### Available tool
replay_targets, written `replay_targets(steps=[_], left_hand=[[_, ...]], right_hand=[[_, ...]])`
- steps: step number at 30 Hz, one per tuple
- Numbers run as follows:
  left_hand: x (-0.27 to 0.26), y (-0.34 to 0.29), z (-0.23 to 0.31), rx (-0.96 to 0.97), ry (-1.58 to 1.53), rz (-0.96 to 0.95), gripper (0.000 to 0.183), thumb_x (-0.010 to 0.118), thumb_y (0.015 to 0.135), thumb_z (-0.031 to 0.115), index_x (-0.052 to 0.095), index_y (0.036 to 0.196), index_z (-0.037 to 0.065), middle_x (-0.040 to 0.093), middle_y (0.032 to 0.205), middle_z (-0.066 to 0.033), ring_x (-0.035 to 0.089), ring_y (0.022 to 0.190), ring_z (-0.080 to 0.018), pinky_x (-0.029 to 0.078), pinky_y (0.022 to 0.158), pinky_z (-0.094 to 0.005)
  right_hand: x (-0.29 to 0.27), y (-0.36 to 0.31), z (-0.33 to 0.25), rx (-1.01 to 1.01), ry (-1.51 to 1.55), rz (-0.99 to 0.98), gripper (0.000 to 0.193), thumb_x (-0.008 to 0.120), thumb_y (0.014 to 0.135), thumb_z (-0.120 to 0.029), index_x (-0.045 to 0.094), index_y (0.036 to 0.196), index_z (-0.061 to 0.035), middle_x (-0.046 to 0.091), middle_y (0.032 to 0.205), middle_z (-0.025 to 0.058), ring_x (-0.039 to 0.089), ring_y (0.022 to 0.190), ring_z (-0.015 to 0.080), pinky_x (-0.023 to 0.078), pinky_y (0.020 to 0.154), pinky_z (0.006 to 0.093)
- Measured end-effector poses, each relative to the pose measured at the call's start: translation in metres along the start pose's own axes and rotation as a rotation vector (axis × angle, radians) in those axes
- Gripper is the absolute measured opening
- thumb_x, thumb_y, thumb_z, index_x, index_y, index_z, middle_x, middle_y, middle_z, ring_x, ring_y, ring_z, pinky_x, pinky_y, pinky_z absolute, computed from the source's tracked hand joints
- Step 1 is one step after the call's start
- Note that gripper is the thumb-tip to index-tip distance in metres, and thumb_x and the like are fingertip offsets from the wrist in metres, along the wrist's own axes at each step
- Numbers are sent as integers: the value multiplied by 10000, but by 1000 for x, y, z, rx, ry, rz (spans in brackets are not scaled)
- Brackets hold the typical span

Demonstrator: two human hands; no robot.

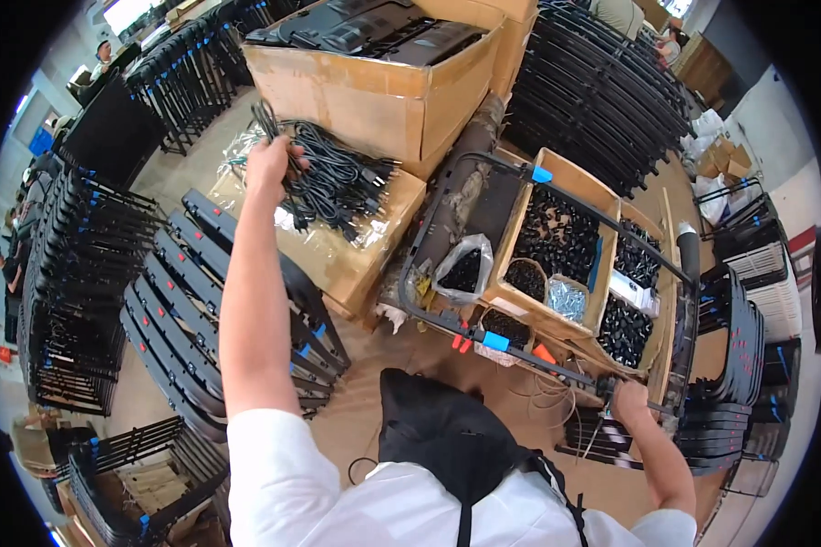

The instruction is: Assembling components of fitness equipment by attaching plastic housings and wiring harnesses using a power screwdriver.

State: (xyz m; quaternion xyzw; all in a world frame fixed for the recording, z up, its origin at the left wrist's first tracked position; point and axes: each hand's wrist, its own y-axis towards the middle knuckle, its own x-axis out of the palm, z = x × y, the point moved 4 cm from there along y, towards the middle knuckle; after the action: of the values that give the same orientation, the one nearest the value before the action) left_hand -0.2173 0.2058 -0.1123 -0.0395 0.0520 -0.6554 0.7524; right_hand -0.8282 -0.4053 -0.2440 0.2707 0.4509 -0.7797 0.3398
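My left hand (pixel 266 164) reaches far out, its fingers closed on a bundle of black power cords. More black power cords (pixel 333 178) with plugs lie in a heap beside it, on clear plastic over a cardboard box (pixel 337 269). My right hand (pixel 628 401) is closed in a fist at the near right, by the lower bar of a black tubular frame (pixel 447 321). Something dark shows at its fingers; I cannot make out what it is. The frame has blue (pixel 495 341) and red pieces on it and lies across parts boxes.
A wooden bin (pixel 566 326) holds small black parts and bagged screws (pixel 567 299). Behind the cords stands a large carton (pixel 337 87) of black plastic housings. Black frames (pixel 602 91) are stacked at the back, curved black parts (pixel 178 314) at left. People are in the far left background.
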Motion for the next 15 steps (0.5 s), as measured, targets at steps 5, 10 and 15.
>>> replay_targets(steps=[5,10,15], left_hand=[[25,-100,76,330,-241,-122,324,591,1084,312,594,852,86,525,713,-12,545,649,-155,420,604,-311],[112,-231,23,111,-123,-406,458,595,1036,485,598,809,87,590,640,-33,557,563,-133,418,514,-275],[176,-318,-116,-169,-166,-836,243,568,1098,331,547,1050,93,619,715,5,607,587,-83,454,525,-231]], right_hand=[[-21,5,-10,12,-51,-159,105,711,823,-194,786,870,-139,762,962,76,764,917,260,610,721,413],[-38,10,-26,-14,33,6,264,667,854,-151,656,1115,-109,758,885,112,764,819,324,601,653,456],[-85,5,-45,-110,150,75,319,643,935,-200,567,1223,-86,743,1029,150,754,920,311,610,738,454]])
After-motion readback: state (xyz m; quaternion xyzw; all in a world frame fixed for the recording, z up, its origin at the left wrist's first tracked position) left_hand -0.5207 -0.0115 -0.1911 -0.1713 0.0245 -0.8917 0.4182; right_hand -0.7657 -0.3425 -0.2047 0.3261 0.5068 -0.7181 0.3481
